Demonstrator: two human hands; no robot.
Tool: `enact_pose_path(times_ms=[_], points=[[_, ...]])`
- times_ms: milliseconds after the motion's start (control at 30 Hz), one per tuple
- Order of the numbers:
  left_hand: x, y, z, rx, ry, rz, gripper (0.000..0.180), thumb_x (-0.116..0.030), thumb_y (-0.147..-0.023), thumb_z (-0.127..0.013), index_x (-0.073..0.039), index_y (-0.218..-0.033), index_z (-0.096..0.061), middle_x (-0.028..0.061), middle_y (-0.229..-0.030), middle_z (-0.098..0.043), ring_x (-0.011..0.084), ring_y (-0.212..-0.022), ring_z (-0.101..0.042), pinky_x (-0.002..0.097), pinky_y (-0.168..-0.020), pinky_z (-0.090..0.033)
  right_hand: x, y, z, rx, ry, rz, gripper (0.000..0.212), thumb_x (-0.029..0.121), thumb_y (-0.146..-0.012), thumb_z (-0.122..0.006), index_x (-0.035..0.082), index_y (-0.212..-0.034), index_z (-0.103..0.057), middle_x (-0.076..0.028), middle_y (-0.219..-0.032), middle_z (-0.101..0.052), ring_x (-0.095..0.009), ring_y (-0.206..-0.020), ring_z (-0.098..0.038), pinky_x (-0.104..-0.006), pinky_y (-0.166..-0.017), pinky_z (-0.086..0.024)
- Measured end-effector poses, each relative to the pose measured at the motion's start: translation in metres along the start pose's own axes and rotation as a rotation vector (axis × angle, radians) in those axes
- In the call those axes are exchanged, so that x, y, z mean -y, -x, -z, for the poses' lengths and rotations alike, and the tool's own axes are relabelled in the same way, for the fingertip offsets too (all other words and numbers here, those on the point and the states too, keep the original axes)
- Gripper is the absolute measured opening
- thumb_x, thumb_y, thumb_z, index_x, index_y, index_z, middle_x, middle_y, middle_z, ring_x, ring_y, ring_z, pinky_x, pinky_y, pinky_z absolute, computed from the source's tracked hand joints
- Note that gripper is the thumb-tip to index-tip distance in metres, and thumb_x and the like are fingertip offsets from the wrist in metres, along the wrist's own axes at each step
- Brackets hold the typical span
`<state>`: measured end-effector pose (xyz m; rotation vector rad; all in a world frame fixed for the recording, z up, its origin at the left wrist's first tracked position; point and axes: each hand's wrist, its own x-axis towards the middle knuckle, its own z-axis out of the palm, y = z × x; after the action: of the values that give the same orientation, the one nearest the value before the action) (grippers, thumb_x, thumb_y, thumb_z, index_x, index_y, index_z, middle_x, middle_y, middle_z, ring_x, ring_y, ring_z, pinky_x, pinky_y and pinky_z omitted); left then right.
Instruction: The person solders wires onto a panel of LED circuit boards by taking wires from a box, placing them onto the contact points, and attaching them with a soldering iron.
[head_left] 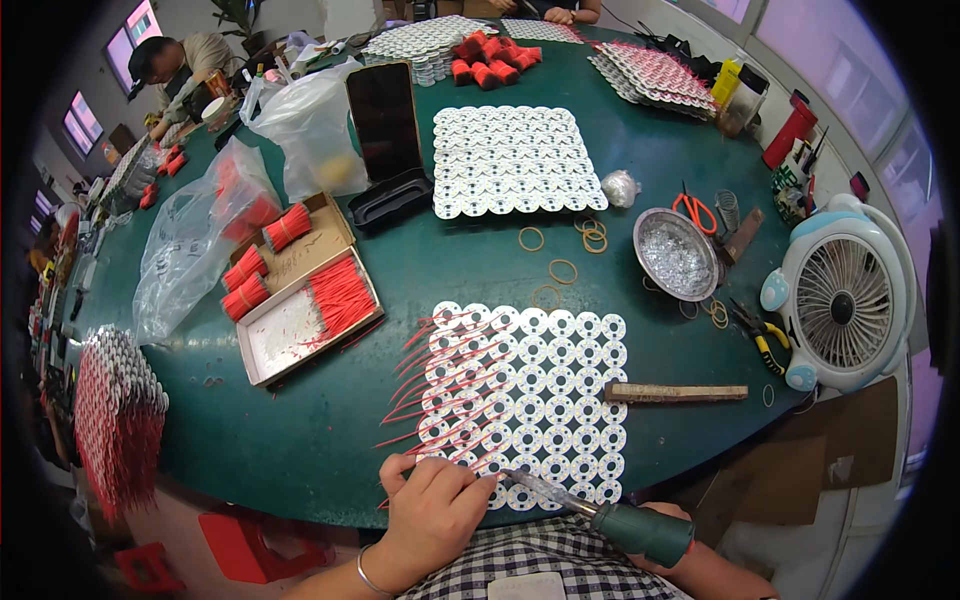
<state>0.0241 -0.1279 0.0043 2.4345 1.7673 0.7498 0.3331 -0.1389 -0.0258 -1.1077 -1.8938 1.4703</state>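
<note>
A panel of round white circuit boards lies on the green table in front of me. Thin red wires stick out of its left columns. My left hand rests at the panel's near left corner, fingers pinched on a red wire. My right hand, mostly hidden, grips the green handle of a soldering iron. The iron's tip touches a board in the nearest row, just right of my left fingertips.
A cardboard tray with loose red wires sits left of the panel. Beyond lie a second panel, a phone on a stand, plastic bags, rubber bands, a metal bowl, a wooden stick, pliers and a fan. Another person works far left.
</note>
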Motion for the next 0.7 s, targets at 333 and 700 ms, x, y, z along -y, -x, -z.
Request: enact_pose_path(times_ms=[333, 700], points=[[-0.001, 0.005, 0.003, -0.045, 0.002, 0.027, 0.015, -0.015, -0.069, -0.068, -0.019, -0.083, -0.068, -0.0076, -0.073, -0.052, 0.0107, -0.075, -0.052, 0.0403, -0.084, -0.027, 0.039, -0.015, 0.003, -0.142, -0.050, 0.072, 0.024, 0.024, -0.086, -0.060, 0.000, -0.090, -0.062, -0.007, -0.072, -0.066, -0.018, -0.060, -0.065, -0.0279, -0.057, -0.053], [0.000, 0.022, 0.004, -0.060, -0.010, 0.033, 0.014, -0.015, -0.067, -0.069, -0.019, -0.081, -0.067, -0.0077, -0.073, -0.052, 0.0106, -0.076, -0.052, 0.0412, -0.085, -0.026, 0.032, -0.013, -0.001, -0.062, -0.027, 0.033, 0.017, 0.022, -0.081, -0.064, 0.004, -0.081, -0.065, -0.005, -0.070, -0.066, -0.016, -0.062, -0.065, -0.0269, -0.058, -0.052]])
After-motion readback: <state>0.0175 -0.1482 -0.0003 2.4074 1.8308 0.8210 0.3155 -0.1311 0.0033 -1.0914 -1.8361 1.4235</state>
